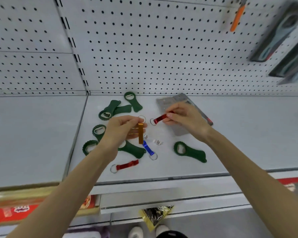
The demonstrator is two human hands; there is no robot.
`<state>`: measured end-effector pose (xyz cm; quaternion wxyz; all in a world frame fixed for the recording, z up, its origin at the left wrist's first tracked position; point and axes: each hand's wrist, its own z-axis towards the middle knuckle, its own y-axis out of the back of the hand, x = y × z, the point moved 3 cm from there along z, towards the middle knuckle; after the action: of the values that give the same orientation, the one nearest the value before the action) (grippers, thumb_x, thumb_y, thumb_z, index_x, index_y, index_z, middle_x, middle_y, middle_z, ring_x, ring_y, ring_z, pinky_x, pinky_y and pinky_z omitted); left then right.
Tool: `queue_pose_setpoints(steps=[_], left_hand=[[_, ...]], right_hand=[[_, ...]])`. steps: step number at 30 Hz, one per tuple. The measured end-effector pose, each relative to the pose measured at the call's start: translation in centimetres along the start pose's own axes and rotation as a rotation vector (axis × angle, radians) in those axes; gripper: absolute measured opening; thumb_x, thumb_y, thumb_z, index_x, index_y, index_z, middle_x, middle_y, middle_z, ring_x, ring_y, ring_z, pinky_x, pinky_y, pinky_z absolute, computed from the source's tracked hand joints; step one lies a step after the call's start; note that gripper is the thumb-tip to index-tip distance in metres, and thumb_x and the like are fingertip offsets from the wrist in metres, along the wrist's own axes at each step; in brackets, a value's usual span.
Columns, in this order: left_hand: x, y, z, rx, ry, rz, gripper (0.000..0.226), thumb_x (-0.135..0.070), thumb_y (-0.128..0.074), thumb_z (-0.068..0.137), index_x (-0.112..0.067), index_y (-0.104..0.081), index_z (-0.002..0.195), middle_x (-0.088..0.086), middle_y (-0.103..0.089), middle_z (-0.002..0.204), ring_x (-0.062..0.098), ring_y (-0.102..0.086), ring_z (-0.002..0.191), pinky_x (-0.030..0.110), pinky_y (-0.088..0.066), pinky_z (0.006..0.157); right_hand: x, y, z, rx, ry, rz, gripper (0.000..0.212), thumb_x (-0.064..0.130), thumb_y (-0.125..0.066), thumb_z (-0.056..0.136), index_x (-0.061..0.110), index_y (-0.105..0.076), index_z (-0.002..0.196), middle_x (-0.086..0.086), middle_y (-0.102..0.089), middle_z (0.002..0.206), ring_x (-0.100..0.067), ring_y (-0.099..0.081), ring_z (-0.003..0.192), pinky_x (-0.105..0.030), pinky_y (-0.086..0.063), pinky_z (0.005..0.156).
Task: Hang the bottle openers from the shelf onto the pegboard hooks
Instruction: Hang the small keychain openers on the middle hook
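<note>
Above the shelf (230,134), the left hand (122,129) pinched an orange opener (140,134) and the right hand (184,119) a red opener (162,117) — light fingertip holds, so either could likely slip and drop among the green openers (189,152) on the shelf.

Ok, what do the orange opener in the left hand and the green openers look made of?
Orange opener: probably anodised aluminium, given its coloured satin sheen. Green openers: likely matte plastic or rubber, dull without glare, with a paler, possibly metal, insert at the mouth.

The left hand (122,129) and right hand (184,119) are bare, forearms (72,182) uncovered, shoes (136,232) white.
</note>
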<state>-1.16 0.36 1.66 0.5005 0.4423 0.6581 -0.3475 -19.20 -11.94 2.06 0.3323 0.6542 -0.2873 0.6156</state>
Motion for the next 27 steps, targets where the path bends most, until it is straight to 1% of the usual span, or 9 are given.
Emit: queue_pose_setpoints(steps=[3,5,9,12,15,18,22,24,27], left_hand=[[-0.2,-1.1,-0.6,0.059,0.007,0.025,0.019,-0.019,-0.054,0.096,-0.011,-0.071,0.099,0.001,-0.076,0.089,0.014,-0.073,0.081,0.019,-0.057,0.066],[-0.2,-1.8,-1.1,0.084,0.011,0.042,0.018,-0.018,-0.055,0.095,-0.011,-0.071,0.098,0.001,-0.076,0.088,0.015,-0.073,0.081,0.022,-0.058,0.072],[-0.4,-3.7,-2.2,0.113,0.001,0.053,0.014,-0.015,-0.058,0.093,-0.01,-0.071,0.093,0.002,-0.076,0.084,0.014,-0.074,0.079,0.017,-0.056,0.064],[-0.3,-5.2,-3.2,0.129,0.009,0.051,0.016,-0.014,-0.055,0.095,-0.01,-0.07,0.092,0.006,-0.076,0.089,0.018,-0.074,0.083,0.018,-0.057,0.064],[-0.2,-7.0,-4.7,0.134,0.027,0.03,0.019,-0.014,-0.05,0.098,-0.008,-0.067,0.092,0.007,-0.076,0.092,0.018,-0.073,0.083,0.017,-0.056,0.062],[-0.3,-9.3,-6.5,0.16,0.046,-0.03,0.021,-0.014,-0.045,0.1,-0.008,-0.062,0.089,0.009,-0.076,0.092,0.017,-0.074,0.078,0.018,-0.056,0.06],[-0.4,-12.5,-8.9,0.164,0.039,-0.039,0.02,-0.01,-0.042,0.1,-0.009,-0.057,0.088,0.013,-0.074,0.096,0.023,-0.072,0.087,0.025,-0.057,0.071],[0.0,-14.3,-10.3,0.16,0.045,-0.047,0.019,-0.011,-0.042,0.1,-0.01,-0.057,0.089,0.013,-0.073,0.097,0.021,-0.072,0.087,0.027,-0.056,0.077],[1.2,-17.3,-12.8,0.179,0.06,-0.095,0.014,-0.011,-0.045,0.099,-0.009,-0.057,0.092,0.014,-0.074,0.097,0.021,-0.072,0.088,0.026,-0.058,0.074]], right_hand=[[0.0,0.3,-2.2,-0.054,0.017,0.045,0.018,-0.004,-0.058,0.09,0.007,-0.065,0.102,-0.003,-0.074,0.083,-0.018,-0.073,0.077,-0.019,-0.055,0.071],[-0.1,0.5,-3.6,-0.092,0.012,0.035,0.017,-0.001,-0.06,0.089,0.007,-0.067,0.103,-0.007,-0.075,0.086,-0.02,-0.073,0.08,-0.021,-0.055,0.073],[-0.4,1.4,-6.2,-0.188,0.012,0.076,0.006,0.003,-0.064,0.088,0.006,-0.069,0.09,-0.016,-0.074,0.09,-0.028,-0.072,0.084,-0.027,-0.057,0.076],[-0.3,2.3,-8.0,-0.258,0.051,0.069,0.008,0.005,-0.064,0.089,0.006,-0.07,0.084,-0.013,-0.074,0.085,-0.025,-0.072,0.079,-0.026,-0.057,0.073],[-0.1,3.4,-9.9,-0.319,0.082,0.092,0.009,0.001,-0.064,0.087,0.008,-0.071,0.087,-0.01,-0.073,0.08,-0.026,-0.072,0.076,-0.027,-0.057,0.073],[0.0,4.4,-12.0,-0.341,0.099,0.083,0.01,-0.001,-0.066,0.086,0.007,-0.071,0.089,-0.01,-0.073,0.083,-0.029,-0.072,0.078,-0.03,-0.057,0.075],[0.1,6.2,-15.4,-0.355,0.108,0.062,0.011,-0.004,-0.066,0.084,0.004,-0.072,0.088,-0.011,-0.073,0.084,-0.026,-0.073,0.081,-0.026,-0.056,0.075],[0.1,7.3,-17.5,-0.343,0.108,0.053,0.01,-0.003,-0.066,0.084,0.002,-0.072,0.09,-0.015,-0.073,0.087,-0.025,-0.072,0.084,-0.025,-0.055,0.077],[-0.1,8.9,-21.1,-0.309,0.104,0.051,0.014,-0.004,-0.068,0.082,0.008,-0.074,0.085,-0.014,-0.073,0.088,-0.024,-0.072,0.087,-0.023,-0.054,0.079]])
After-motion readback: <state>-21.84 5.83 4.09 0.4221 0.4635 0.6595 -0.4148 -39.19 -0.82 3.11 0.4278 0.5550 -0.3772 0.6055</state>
